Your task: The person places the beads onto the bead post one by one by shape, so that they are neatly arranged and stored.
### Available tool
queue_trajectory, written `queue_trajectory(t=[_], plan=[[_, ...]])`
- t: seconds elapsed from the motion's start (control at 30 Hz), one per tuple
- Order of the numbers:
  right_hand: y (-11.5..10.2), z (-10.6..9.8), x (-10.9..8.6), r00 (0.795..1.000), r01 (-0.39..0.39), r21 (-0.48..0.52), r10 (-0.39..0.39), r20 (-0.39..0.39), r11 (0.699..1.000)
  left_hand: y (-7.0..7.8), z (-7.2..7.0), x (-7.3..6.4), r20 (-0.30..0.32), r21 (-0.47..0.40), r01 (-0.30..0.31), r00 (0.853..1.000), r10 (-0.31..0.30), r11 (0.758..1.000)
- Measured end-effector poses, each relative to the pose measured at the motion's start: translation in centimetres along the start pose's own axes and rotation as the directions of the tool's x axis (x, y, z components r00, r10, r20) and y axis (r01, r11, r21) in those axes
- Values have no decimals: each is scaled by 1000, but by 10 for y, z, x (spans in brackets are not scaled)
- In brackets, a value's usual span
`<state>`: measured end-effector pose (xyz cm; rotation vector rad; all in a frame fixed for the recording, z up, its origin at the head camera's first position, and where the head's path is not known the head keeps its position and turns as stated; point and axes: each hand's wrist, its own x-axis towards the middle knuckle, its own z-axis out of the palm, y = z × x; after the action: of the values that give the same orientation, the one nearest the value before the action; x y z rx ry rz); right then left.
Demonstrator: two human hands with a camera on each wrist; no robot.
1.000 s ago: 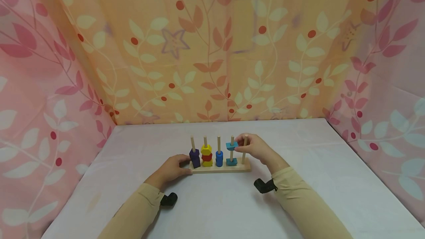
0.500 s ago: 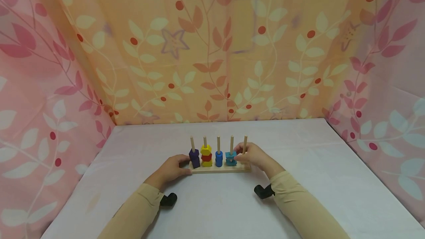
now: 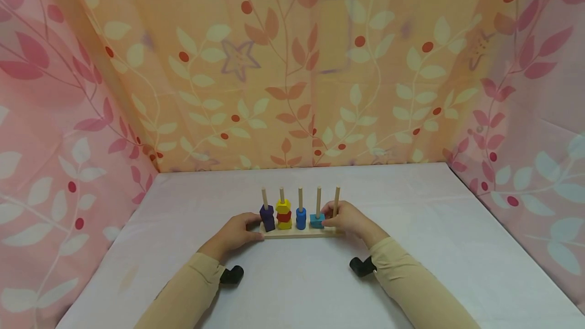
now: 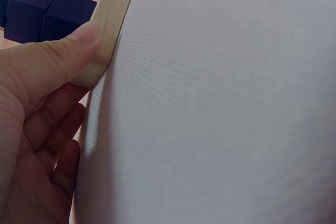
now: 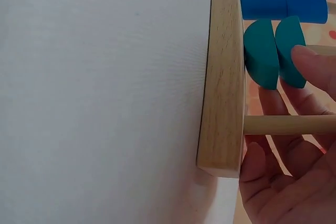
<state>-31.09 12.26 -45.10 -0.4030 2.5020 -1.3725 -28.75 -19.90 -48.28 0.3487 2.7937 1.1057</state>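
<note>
A wooden peg stand (image 3: 299, 235) with a row of upright pegs stands on the table. My left hand (image 3: 234, 232) grips its left end, thumb on the wood, beside the dark purple blocks (image 4: 42, 14). On the fourth peg from the left are two teal half-round blocks. My right hand (image 3: 351, 220) pinches the upper teal block (image 5: 287, 40), its thumb on the near face and fingers behind. Just under it sits the lower teal block (image 5: 261, 53), a thin gap between them. The bare rightmost peg (image 5: 283, 125) passes in front of the right hand's fingers.
The second peg carries a red block (image 3: 284, 216) between yellow ones. Blue cylinders (image 5: 283, 3) stack on the middle peg. A white cloth (image 3: 292, 283) covers the table, and patterned curtains (image 3: 292, 65) rise behind and at both sides.
My right hand has lowered the upper teal block along its peg, from near the top down to the lower teal block. The left hand has kept its place on the stand.
</note>
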Motion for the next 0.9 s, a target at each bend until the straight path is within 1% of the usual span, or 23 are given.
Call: queue_trajectory(t=[0.1, 0.23, 0.43, 0.5, 0.67, 0.9], plan=[[-2, -3, -2, 1000, -17, -14, 17, -1, 1000, 1, -1, -1, 1, -1, 1, 1000, -1, 1000], [-5, -13, -7, 1000, -17, -44, 16, -17, 999, 0, 0, -1, 0, 7, -4, 1000, 4, 1000], [-7, -35, -23, 999, 48, -82, -48, 7, 995, -1, 0, 0, 0, 5, -9, 1000, 9, 1000], [-6, -44, -29, 998, 55, -99, -55, 11, 994, -1, 0, 0, 0, 5, -14, 1000, 14, 1000], [2, -65, -47, 999, 33, -117, -32, 13, 993, -1, 0, 1, 6, 11, -14, 1000, 14, 1000], [23, -90, -78, 998, 15, -120, -7, 62, 993, -2, 0, 0, 5, 13, -17, 1000, 17, 1000]])
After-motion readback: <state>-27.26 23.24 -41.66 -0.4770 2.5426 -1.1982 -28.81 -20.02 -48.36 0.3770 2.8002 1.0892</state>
